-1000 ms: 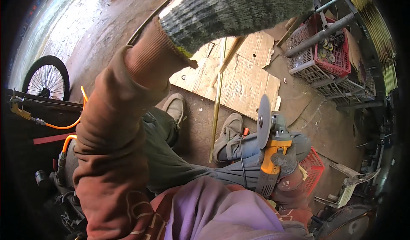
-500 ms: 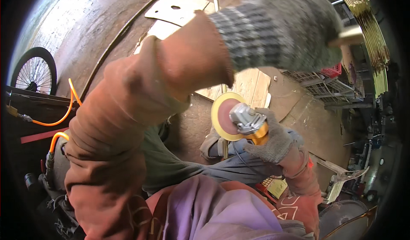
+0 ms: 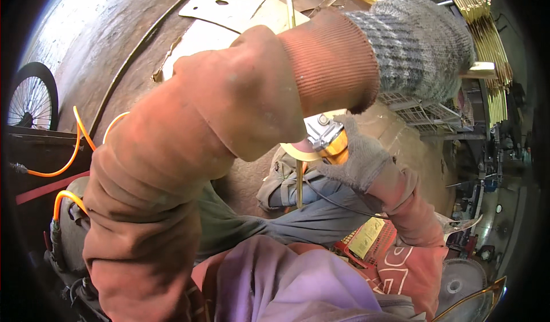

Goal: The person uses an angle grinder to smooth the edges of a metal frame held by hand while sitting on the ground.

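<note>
My left arm reaches across to the upper right. At its end, my left hand (image 3: 427,50), in a grey knitted glove, is closed round a pale, flat-ended bar (image 3: 481,70) whose tip sticks out past the glove; its fingers are mostly hidden. My gloved right hand (image 3: 364,156) grips the yellow and silver body of an angle grinder (image 3: 332,141) above my right leg. The left sleeve covers most of its sanding disc (image 3: 298,151). An upright brass-coloured tube (image 3: 299,184) stands by the disc; whether they touch I cannot tell.
Bundled brass-coloured tubes (image 3: 487,52) lie at the far right, near a grey plastic crate (image 3: 427,113). Cardboard sheets (image 3: 240,7) cover floor ahead. A red basket (image 3: 384,242) sits by my right thigh. Orange air hoses (image 3: 69,164) and a spoked wheel (image 3: 33,95) are at left.
My left hand has moved right and slightly down with the bar. Its sleeve now covers most of the disc. The grinder stays in my right hand, and the view has shifted slightly.
</note>
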`<action>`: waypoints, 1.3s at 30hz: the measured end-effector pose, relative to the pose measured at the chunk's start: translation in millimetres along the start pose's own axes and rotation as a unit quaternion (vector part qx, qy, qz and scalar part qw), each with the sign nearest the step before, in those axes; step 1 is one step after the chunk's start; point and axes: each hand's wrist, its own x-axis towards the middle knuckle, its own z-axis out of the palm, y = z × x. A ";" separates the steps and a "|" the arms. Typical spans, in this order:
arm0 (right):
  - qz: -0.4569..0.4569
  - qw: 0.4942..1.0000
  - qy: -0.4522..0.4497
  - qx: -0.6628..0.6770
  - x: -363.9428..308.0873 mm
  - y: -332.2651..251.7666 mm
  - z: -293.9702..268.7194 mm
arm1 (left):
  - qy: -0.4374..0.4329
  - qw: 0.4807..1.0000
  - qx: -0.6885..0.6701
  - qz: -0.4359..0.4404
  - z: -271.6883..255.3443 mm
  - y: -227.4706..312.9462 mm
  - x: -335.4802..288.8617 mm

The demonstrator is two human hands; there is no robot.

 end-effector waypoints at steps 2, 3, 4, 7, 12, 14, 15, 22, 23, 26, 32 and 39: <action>0.005 1.000 -0.015 -0.004 2.6 -0.1 -2.4 | 0.006 1.000 -0.004 0.005 0.4 -0.3 0.5; 0.007 1.000 -0.018 -0.005 2.0 -1.6 -2.7 | 0.007 1.000 -0.004 0.006 1.3 -1.2 -0.3; 0.009 0.999 -0.037 -0.012 0.9 -3.4 -3.0 | 0.004 1.000 -0.003 0.008 0.5 -1.7 0.2; 0.016 0.997 -0.068 -0.029 -5.2 -11.3 -1.3 | 0.003 1.000 -0.008 0.012 1.5 -4.2 0.6; -0.003 0.999 -0.032 0.000 0.6 -17.4 -1.8 | -0.003 1.000 -0.011 0.015 4.8 -5.4 4.1; -0.002 0.999 -0.037 -0.037 3.4 -17.1 -3.4 | -0.001 1.000 -0.010 0.017 5.3 -5.5 5.2; -0.011 0.998 -0.029 -0.054 4.0 -16.8 -4.3 | -0.001 1.000 -0.011 0.018 5.8 -5.2 5.7; 0.027 0.994 -0.078 -0.069 10.7 -20.2 -1.7 | -0.005 1.000 -0.015 0.026 6.6 -9.4 6.9; 0.028 0.993 -0.076 -0.083 12.2 -19.7 -2.5 | -0.005 0.999 -0.017 0.028 6.8 -9.0 7.5; 0.015 0.991 -0.107 -0.080 12.6 -18.6 -1.8 | -0.006 0.999 -0.017 0.030 7.1 -9.9 7.4; -0.023 0.993 -0.099 -0.052 14.7 -21.7 0.7 | -0.010 0.999 -0.022 0.037 7.7 -11.9 12.0; 0.018 0.992 -0.101 -0.078 19.1 -27.4 -2.1 | -0.007 0.999 -0.020 0.044 10.6 -11.6 19.0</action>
